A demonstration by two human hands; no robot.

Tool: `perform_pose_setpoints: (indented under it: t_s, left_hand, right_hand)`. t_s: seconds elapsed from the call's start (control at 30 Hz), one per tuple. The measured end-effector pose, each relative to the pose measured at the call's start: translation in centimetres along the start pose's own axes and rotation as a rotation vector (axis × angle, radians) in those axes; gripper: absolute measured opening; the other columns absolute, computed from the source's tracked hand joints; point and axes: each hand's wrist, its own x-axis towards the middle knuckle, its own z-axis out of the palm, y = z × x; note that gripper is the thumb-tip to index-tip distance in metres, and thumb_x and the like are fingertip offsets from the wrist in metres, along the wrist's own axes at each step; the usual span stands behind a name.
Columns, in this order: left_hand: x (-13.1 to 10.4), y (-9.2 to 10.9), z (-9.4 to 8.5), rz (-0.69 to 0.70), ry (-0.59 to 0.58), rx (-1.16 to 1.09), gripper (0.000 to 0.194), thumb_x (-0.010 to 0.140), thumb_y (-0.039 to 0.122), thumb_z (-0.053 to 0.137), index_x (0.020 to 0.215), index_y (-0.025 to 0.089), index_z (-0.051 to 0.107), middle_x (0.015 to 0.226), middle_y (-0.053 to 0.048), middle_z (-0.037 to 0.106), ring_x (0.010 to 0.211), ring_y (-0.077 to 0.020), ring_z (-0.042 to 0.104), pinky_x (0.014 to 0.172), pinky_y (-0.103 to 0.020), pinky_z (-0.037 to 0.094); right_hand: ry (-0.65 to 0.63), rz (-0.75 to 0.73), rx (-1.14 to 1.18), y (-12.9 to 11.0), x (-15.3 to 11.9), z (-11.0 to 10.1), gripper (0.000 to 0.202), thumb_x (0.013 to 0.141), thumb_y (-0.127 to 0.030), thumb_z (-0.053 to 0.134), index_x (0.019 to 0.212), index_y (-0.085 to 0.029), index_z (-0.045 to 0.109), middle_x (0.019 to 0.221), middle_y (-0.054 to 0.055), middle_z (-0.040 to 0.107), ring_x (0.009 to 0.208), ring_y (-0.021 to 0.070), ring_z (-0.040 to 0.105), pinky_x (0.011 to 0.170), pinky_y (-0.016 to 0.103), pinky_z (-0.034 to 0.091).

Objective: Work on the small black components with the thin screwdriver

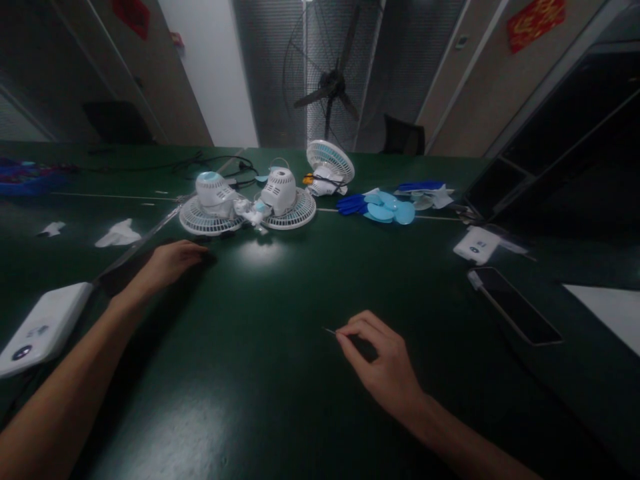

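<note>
Right hand [383, 357]: a thin piece [329, 331] is pinched by its fingertips.
Thin piece: held over the green table [270, 360], apparently being handled.
Left hand [173, 262]: curled near a white fan [214, 193]; whether anything is gripped cannot be told.
Pinch: steadiness is probably needed next.

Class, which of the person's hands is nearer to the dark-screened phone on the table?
Right. The right hand is left of the phone, apart from it; the left hand is much farther left, near a white fan.
</note>
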Motion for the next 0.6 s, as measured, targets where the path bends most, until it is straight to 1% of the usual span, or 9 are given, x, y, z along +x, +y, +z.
perform_pose_setpoints:
  t_s: [0.07,0.13,0.2,0.3,0.37,0.43,0.5,0.6]
  left_hand:
    - [0.3,-0.5,0.0,0.005,0.014,0.049,0.071,0.086,0.077,0.058,0.118,0.016,0.078,0.124,-0.013,0.072,0.105,-0.0295,0.071,0.096,-0.038,0.057]
    - [0.4,-0.5,0.0,0.018,0.049,0.121,0.065,0.088,0.073,0.056,0.110,0.018,0.081,0.122,-0.013,0.074,0.104,-0.0300,0.070,0.097,-0.039,0.056]
    - [0.1,-0.3,-0.1,0.017,0.084,0.164,0.060,0.092,0.069,0.053,0.107,0.018,0.081,0.121,-0.013,0.074,0.105,-0.0303,0.070,0.099,-0.040,0.054]
    - [-0.5,0.2,-0.4,-0.032,0.137,0.165,0.057,0.095,0.063,0.052,0.117,0.018,0.079,0.124,-0.013,0.075,0.103,-0.0294,0.071,0.096,-0.039,0.056]
    - [-0.8,0.3,-0.5,-0.074,0.172,0.132,0.054,0.094,0.059,0.056,0.124,0.017,0.076,0.123,-0.012,0.076,0.099,-0.0279,0.072,0.093,-0.037,0.057]
    - [-1.0,0.5,-0.7,-0.108,0.195,0.091,0.052,0.093,0.056,0.060,0.125,0.018,0.075,0.121,-0.011,0.077,0.097,-0.0268,0.074,0.092,-0.037,0.058]
    - [-1.0,0.7,-0.8,-0.136,0.187,0.052,0.052,0.092,0.056,0.062,0.126,0.018,0.074,0.118,-0.010,0.078,0.095,-0.0264,0.075,0.089,-0.037,0.059]
    - [-0.8,0.6,-0.9,-0.160,0.112,-0.019,0.058,0.091,0.060,0.064,0.127,0.016,0.073,0.112,-0.011,0.080,0.091,-0.0263,0.076,0.085,-0.036,0.059]
  right_hand:
    - [0.004,-0.006,-0.012,0.1,0.0,0.0,0.012,0.101,-0.019,0.061,0.098,-0.022,0.072,0.097,0.004,0.066,0.085,0.0190,0.067,0.071,0.031,0.056]
    - [0.005,-0.005,-0.017,0.1,0.0,0.0,0.012,0.101,-0.020,0.061,0.097,-0.022,0.072,0.098,0.005,0.066,0.085,0.0192,0.067,0.071,0.031,0.056]
    - [0.003,-0.001,-0.013,0.2,0.0,0.0,0.013,0.101,-0.020,0.061,0.097,-0.022,0.072,0.099,0.005,0.066,0.086,0.0194,0.067,0.070,0.031,0.056]
    - [-0.007,0.008,0.003,0.2,-0.1,0.0,0.013,0.102,-0.021,0.060,0.099,-0.022,0.072,0.100,0.005,0.066,0.086,0.0192,0.067,0.070,0.030,0.057]
    - [-0.013,0.013,0.005,0.2,-0.1,0.0,0.013,0.102,-0.021,0.060,0.099,-0.023,0.072,0.100,0.005,0.066,0.085,0.0191,0.068,0.070,0.030,0.057]
    - [-0.012,0.014,0.000,0.3,-0.1,0.0,0.013,0.102,-0.021,0.060,0.098,-0.023,0.072,0.099,0.005,0.066,0.085,0.0190,0.068,0.070,0.030,0.056]
    - [-0.008,0.012,-0.009,0.3,-0.1,0.0,0.012,0.101,-0.020,0.061,0.098,-0.023,0.072,0.099,0.004,0.066,0.084,0.0187,0.067,0.069,0.030,0.056]
    - [-0.004,0.004,-0.013,0.4,-0.1,0.0,0.012,0.101,-0.020,0.061,0.099,-0.023,0.072,0.099,0.004,0.066,0.085,0.0184,0.067,0.070,0.030,0.055]
